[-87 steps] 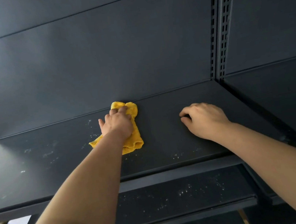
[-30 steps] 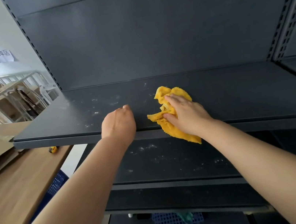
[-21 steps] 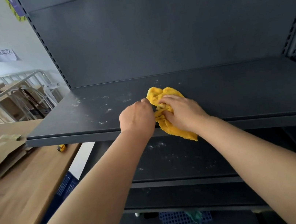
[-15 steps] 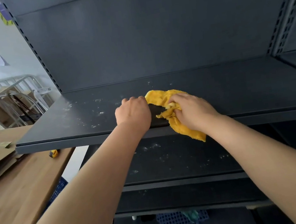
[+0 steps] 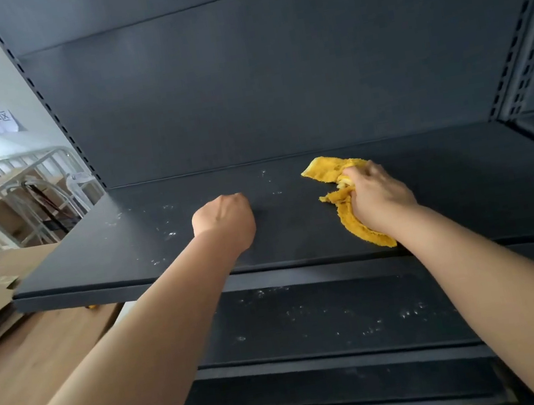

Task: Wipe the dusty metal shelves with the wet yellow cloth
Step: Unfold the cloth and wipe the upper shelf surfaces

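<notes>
- Gripping the bunched wet yellow cloth, right hand presses it onto the dark metal top shelf, likely to scrub.
- Left hand fisted, empty, resting on shelf, probably bracing.
- White dust specks left of it unwiped.

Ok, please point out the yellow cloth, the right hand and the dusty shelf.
yellow cloth [image 5: 330, 170]: head view, its upper fold.
right hand [image 5: 379, 196]: head view, back of the hand.
dusty shelf [image 5: 296, 225]: head view, bare top surface.
</notes>
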